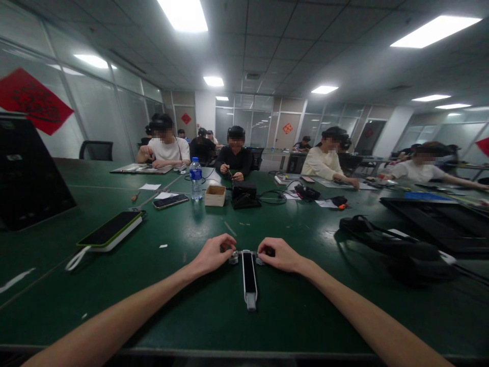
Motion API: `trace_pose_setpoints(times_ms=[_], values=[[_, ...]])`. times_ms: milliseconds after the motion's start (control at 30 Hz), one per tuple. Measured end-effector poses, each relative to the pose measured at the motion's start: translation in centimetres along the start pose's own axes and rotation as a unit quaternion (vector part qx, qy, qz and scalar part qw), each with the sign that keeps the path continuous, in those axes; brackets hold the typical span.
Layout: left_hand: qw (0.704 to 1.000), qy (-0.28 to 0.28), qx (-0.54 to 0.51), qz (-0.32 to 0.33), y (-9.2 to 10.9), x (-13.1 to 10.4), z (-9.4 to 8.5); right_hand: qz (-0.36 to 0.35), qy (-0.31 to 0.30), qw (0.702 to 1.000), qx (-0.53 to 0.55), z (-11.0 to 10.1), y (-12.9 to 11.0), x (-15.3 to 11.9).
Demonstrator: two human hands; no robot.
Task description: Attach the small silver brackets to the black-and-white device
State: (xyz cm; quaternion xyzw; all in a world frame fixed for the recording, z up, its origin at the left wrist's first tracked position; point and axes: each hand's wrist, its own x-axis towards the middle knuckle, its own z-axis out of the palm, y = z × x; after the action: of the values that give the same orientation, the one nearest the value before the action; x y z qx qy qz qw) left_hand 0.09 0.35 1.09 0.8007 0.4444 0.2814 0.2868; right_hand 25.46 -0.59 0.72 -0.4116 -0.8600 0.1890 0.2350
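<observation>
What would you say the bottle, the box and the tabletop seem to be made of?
The bottle looks like glossy plastic, being see-through with highlights. The box seems matte cardboard, tan and without shine, though possibly thin wood. The tabletop is smooth, green and softly reflective, perhaps laminate.

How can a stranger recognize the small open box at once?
On the green table, first find the clear bottle with the blue cap. The small box stands just to the right of this bottle. It is light brown and open at the top, while the object on its other side is black.
</observation>
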Motion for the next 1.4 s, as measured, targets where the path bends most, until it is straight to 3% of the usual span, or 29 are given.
trace_pose_setpoints(times_ms=[567, 733, 933, 1067, 1267, 1400], values=[[0.999, 0.037, -0.003, 0.01, 0.3, 0.03, 0.32, 0.001, 0.005, 1.0, -0.008, 0.15, 0.11, 0.05], [1.0, 0.013, 0.007, -0.004, 0.81, -0.11, 0.07, 0.005, 0.003, 1.0, -0.008, 0.11, 0.17, 0.04], [0.999, 0.036, 0.006, 0.019, 0.57, -0.17, 0.2, 0.019, -0.007, 1.0, 0.0, -0.03, -0.22, 0.0], [1.0, 0.012, 0.018, 0.011, 0.22, -0.11, 0.38, 0.019, -0.006, 1.0, 0.0, -0.04, -0.32, -0.03], [0.999, 0.036, 0.006, 0.03, 0.21, -0.1, 0.3, 0.017, -0.006, 1.0, -0.002, 0.07, -0.12, 0.04], [0.999, 0.019, 0.02, 0.024, -0.04, -0.1, 0.49, 0.016, -0.004, 1.0, -0.006, 0.02, -0.22, 0.09]])
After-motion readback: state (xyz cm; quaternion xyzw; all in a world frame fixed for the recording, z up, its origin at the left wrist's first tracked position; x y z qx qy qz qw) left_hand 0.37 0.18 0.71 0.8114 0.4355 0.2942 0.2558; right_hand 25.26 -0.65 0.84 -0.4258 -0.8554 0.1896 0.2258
